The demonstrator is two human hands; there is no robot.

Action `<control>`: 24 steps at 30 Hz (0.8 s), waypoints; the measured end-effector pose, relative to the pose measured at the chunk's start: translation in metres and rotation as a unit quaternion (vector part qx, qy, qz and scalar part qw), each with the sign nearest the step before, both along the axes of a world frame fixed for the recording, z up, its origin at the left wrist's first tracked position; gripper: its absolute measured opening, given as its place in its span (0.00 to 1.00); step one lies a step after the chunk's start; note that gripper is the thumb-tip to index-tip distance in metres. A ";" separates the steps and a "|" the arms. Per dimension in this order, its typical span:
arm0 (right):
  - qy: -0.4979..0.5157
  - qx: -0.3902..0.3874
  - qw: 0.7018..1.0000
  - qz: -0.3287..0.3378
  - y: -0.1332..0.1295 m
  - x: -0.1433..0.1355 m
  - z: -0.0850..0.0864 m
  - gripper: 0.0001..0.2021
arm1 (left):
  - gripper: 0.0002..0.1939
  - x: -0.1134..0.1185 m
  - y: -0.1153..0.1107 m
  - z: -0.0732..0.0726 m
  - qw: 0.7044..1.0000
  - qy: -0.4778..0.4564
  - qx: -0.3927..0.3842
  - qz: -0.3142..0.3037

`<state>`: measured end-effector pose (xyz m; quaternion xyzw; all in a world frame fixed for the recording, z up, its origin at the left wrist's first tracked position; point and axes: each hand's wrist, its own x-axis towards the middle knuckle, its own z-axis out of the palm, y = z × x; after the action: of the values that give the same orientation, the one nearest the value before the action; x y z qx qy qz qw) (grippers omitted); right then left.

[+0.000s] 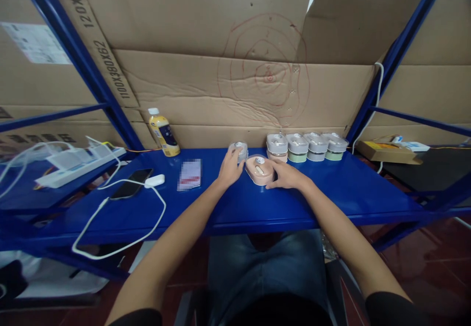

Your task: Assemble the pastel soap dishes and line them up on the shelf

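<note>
A pink container with a clear lid (259,170) sits on the blue shelf in front of me. My right hand (286,174) is curved around its right side, fingers touching it. Just behind and to the left stands a small clear-lidded container (241,150), and my left hand (231,165) rests on its left front with the fingers bent over it. Several lidded containers stand in a row at the back right, among them one with a pink base (277,145) and one with a green base (297,147).
A yellow bottle (164,132) stands at the back left. Near it lie a phone with a lit screen (190,174), a dark phone (131,184) and a looping white cable. A power strip (83,167) is far left, an open cardboard box (388,152) far right. Cardboard (176,86) walls the back.
</note>
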<state>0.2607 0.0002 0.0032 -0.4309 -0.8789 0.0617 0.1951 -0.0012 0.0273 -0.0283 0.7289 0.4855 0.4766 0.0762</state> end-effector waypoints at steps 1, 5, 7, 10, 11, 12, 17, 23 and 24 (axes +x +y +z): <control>-0.013 0.002 1.000 0.008 0.001 0.004 0.002 0.52 | 0.27 0.000 0.001 0.003 0.999 0.030 0.002 0.023; -0.043 0.050 0.997 0.031 0.001 0.006 0.006 0.39 | 0.30 0.002 0.010 0.014 0.982 0.153 -0.028 0.107; -0.056 0.084 0.994 0.041 0.000 0.000 0.006 0.35 | 0.30 0.005 0.016 0.018 0.971 0.185 -0.070 0.135; -0.079 0.117 0.989 0.039 0.001 -0.012 0.007 0.32 | 0.29 0.008 0.024 0.022 0.958 0.205 -0.130 0.151; -0.091 0.125 0.987 0.032 0.003 -0.016 0.007 0.31 | 0.28 0.008 0.025 0.022 0.955 0.210 -0.135 0.158; -0.104 0.133 0.985 0.024 0.007 -0.020 0.007 0.30 | 0.26 0.008 0.025 0.023 0.954 0.213 -0.132 0.166; -0.150 0.174 0.973 -0.018 0.040 -0.044 0.009 0.28 | 0.24 0.009 0.000 0.024 0.941 0.226 -0.112 0.224; -0.127 0.175 0.974 -0.063 0.071 -0.069 0.007 0.27 | 0.25 0.018 -0.041 0.019 0.934 0.230 -0.093 0.257; -0.121 0.178 0.974 -0.071 0.070 -0.071 0.006 0.27 | 0.26 0.018 -0.046 0.018 0.938 0.224 -0.094 0.246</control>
<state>0.1898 0.0702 0.0096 -0.4545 -0.8602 -0.1623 0.1648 0.0167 -0.0188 -0.0101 0.6637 0.6971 0.2570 -0.0860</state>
